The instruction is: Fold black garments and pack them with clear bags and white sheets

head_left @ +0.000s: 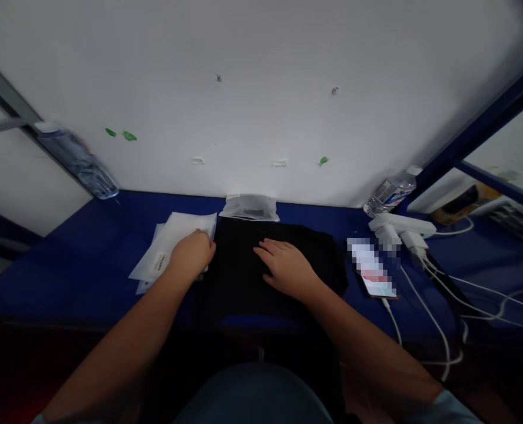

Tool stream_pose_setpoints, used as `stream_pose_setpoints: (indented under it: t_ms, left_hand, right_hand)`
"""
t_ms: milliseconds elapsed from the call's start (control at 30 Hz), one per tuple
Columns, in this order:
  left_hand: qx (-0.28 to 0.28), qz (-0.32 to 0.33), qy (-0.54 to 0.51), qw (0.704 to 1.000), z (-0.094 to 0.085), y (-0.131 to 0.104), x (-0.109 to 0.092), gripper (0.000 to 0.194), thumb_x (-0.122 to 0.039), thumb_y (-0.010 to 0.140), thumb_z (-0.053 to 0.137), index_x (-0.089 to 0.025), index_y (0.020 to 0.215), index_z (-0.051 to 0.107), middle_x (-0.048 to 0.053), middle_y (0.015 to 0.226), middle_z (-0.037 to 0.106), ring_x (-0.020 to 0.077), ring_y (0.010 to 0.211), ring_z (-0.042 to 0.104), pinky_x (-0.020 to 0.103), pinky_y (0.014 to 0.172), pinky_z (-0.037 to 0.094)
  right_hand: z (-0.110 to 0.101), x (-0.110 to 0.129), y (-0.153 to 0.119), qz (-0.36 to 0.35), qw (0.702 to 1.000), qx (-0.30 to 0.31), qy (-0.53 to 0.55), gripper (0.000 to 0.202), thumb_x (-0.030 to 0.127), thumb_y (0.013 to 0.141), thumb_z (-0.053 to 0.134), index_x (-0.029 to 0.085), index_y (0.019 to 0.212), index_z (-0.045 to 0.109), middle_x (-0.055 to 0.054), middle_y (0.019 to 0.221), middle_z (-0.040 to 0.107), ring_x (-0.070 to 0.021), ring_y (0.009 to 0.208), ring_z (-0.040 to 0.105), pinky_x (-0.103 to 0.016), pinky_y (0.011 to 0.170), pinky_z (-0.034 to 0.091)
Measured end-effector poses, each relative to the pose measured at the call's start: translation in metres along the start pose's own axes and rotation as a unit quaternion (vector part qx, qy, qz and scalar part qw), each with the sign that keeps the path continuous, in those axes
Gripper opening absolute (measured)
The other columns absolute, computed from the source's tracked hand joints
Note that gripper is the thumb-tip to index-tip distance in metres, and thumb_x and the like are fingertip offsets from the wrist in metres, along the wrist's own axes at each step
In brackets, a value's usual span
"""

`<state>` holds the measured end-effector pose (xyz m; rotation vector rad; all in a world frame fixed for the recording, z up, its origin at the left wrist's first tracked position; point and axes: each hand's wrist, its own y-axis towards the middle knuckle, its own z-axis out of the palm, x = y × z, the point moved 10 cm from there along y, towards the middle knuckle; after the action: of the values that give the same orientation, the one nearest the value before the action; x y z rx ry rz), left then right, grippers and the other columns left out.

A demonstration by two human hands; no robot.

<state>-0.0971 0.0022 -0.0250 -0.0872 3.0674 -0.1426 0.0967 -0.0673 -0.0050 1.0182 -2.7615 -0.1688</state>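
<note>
Black folded fabric point(239, 282), perhaps a garment, lies on the blue desk in front of me. My right hand point(288, 268) rests flat on its right part, fingers stretched out to the left. At the fabric's left edge, my left hand point(193, 253) is closed with its fingers curled under, and what they hold is hidden. Beneath and beside that hand lies a stack of white translucent plastic bags point(166, 244), one with a small barcode label. Another clear zip bag point(250, 208) sits behind the fabric, close to the wall.
On the right are a phone point(371, 268) with a charging cable, a white power strip point(403, 225) with several cords, and a tilted water bottle point(393, 191). A larger bottle point(78, 159) leans at the back left. Shelf frames flank the blue desk point(89, 259).
</note>
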Motion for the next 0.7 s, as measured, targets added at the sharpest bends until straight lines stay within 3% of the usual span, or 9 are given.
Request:
stream_pose_setpoints:
  t_ms: [167, 300, 400, 500, 600, 700]
  left_hand:
    - [0.000, -0.008, 0.016, 1.000, -0.006, -0.001, 0.006, 0.036, -0.024, 0.094, 0.041, -0.008, 0.097, 0.074, 0.022, 0.091, 0.074, 0.0329, 0.089, 0.072, 0.039, 0.076, 0.052]
    - [-0.044, 0.002, 0.026, 0.999, -0.032, -0.012, 0.002, 0.038, -0.025, 0.094, 0.039, -0.011, 0.092, 0.073, 0.018, 0.087, 0.074, 0.0304, 0.085, 0.071, 0.037, 0.072, 0.049]
    - [-0.065, 0.047, 0.007, 0.997, -0.049, -0.024, -0.021, 0.035, -0.028, 0.094, 0.040, -0.016, 0.085, 0.072, 0.014, 0.084, 0.073, 0.0276, 0.080, 0.069, 0.035, 0.068, 0.047]
    - [-0.065, 0.094, -0.016, 0.993, -0.055, -0.033, -0.054, 0.035, -0.029, 0.094, 0.042, -0.018, 0.078, 0.071, 0.011, 0.080, 0.072, 0.0261, 0.076, 0.068, 0.034, 0.067, 0.046]
    - [-0.027, 0.127, -0.025, 0.991, -0.041, -0.031, -0.087, 0.035, -0.029, 0.094, 0.043, -0.017, 0.076, 0.072, 0.011, 0.077, 0.071, 0.0252, 0.075, 0.068, 0.034, 0.069, 0.047]
    - [0.013, 0.157, -0.019, 0.987, -0.021, -0.023, -0.109, 0.034, -0.024, 0.093, 0.045, -0.015, 0.075, 0.072, 0.013, 0.075, 0.070, 0.0268, 0.075, 0.069, 0.037, 0.073, 0.049]
  right_hand:
    - [-0.002, 0.002, 0.000, 0.008, 1.000, -0.023, -0.014, 0.042, 0.014, 0.087, 0.068, 0.013, 0.129, 0.065, -0.015, 0.136, 0.067, -0.0274, 0.131, 0.060, -0.042, 0.106, 0.049]
    - [-0.017, -0.008, -0.004, 0.045, 0.996, -0.071, -0.028, 0.039, 0.010, 0.089, 0.062, 0.012, 0.127, 0.066, -0.015, 0.131, 0.071, -0.0257, 0.126, 0.064, -0.040, 0.102, 0.051]
    - [-0.037, -0.019, -0.014, 0.081, 0.988, -0.117, -0.056, 0.043, 0.009, 0.089, 0.060, 0.009, 0.131, 0.063, -0.017, 0.132, 0.070, -0.0267, 0.127, 0.063, -0.040, 0.103, 0.050]
    - [-0.046, -0.029, -0.024, 0.125, 0.980, -0.130, -0.089, 0.044, 0.009, 0.090, 0.058, 0.008, 0.133, 0.062, -0.018, 0.133, 0.068, -0.0282, 0.127, 0.061, -0.041, 0.103, 0.048]
    - [-0.031, -0.034, -0.026, 0.152, 0.980, -0.053, -0.114, 0.040, 0.009, 0.091, 0.054, 0.009, 0.129, 0.065, -0.017, 0.120, 0.072, -0.0287, 0.112, 0.066, -0.041, 0.092, 0.051]
    - [-0.018, -0.030, -0.024, 0.155, 0.980, 0.012, -0.123, 0.049, 0.014, 0.090, 0.057, 0.011, 0.139, 0.058, -0.016, 0.113, 0.072, -0.0293, 0.104, 0.066, -0.041, 0.084, 0.052]
